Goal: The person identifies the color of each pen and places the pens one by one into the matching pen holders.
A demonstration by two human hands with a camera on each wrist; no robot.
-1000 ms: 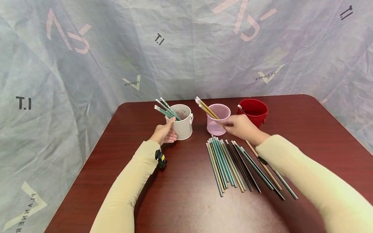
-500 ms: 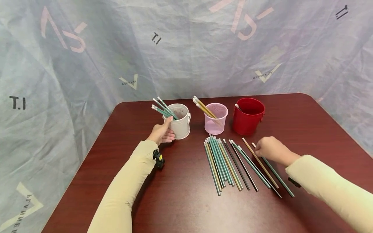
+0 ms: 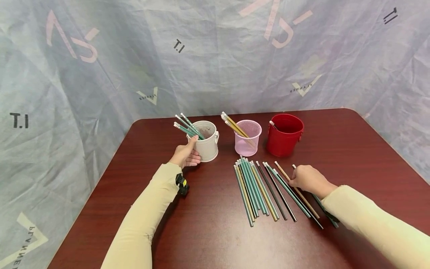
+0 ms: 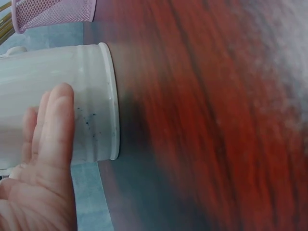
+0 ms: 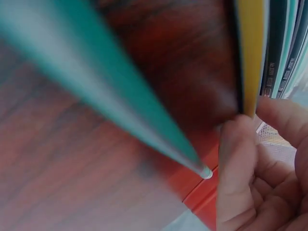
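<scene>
My left hand (image 3: 186,154) lies against the left side of a white bucket (image 3: 209,150), thumb up at its rim. In the left wrist view the fingers (image 4: 58,122) run straight along the bucket's wall. Several green pencils (image 3: 186,127) lean inside it. My right hand (image 3: 309,180) is over the right end of the row of loose pencils. Thumb and forefinger pinch a gold-yellow pencil (image 5: 252,57), as the right wrist view shows. Just right of it a green pencil (image 5: 120,96) lies partly under the hand and sleeve.
A pink mesh cup (image 3: 246,147) holding several gold pencils (image 3: 235,126) stands in the middle. A red bucket (image 3: 281,144) with a dark pencil (image 3: 273,124) is to its right. Loose green, gold and black pencils (image 3: 253,186) fan out in front on the brown table (image 3: 208,224).
My right hand has left the pink cup, moved right and toward me, and now pinches the gold-yellow pencil, which has shifted slightly. My left hand stays at the white bucket.
</scene>
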